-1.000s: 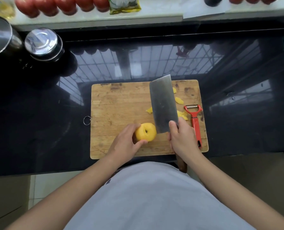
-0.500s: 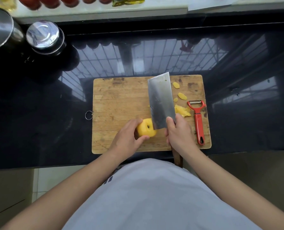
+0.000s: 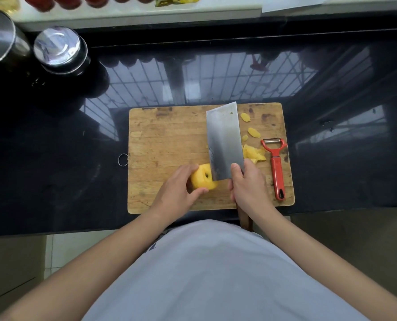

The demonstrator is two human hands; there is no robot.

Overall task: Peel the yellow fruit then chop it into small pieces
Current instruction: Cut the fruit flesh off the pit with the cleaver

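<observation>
A red peeler (image 3: 276,165) and a scatter of yellow peelings (image 3: 254,154) are lying along the right side of the wooden cutting board (image 3: 165,135) on the black countertop (image 3: 53,158), two steel canisters (image 3: 58,49) standing at far left. Your left hand (image 3: 176,191) is curling its fingers (image 3: 188,169) and thumb around the peeled yellow fruit (image 3: 202,179) near the board's front edge, while your right hand (image 3: 248,186) is gripping the cleaver (image 3: 224,140), its blade touching the fruit's right side.

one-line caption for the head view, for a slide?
Left hand steadies peeled yellow fruit while right hand sets cleaver on it.
</observation>
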